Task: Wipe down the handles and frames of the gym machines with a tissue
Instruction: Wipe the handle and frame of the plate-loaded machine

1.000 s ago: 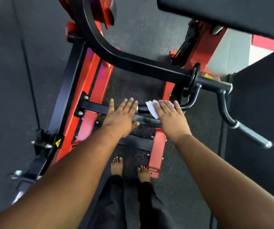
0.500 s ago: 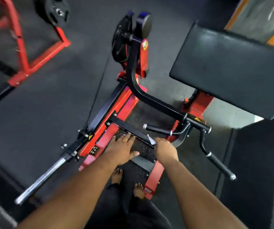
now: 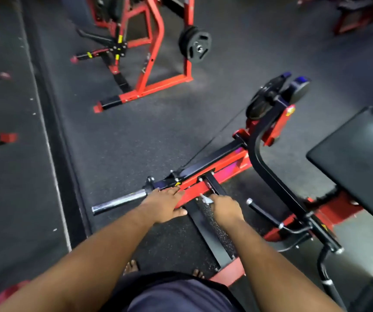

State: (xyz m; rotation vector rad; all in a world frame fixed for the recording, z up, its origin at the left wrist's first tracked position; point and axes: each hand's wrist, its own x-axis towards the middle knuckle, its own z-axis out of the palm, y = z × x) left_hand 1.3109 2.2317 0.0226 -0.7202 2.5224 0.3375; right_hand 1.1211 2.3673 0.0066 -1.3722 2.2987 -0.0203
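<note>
Tissue [image 3: 206,199], thin, limp and easily torn, is bunched under the right hand [image 3: 225,209] on the black crossbar [image 3: 214,188]; left hand [image 3: 166,204] rests flat on the rigid red frame [image 3: 217,171].

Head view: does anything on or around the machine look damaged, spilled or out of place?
Nothing stands out. The left hand rests on the red frame, the right hand holds the tissue against it, and the machine looks intact.

We've got a weight plate [image 3: 195,45] hanging far off, and a black pad [image 3: 358,158] on the right.
</note>
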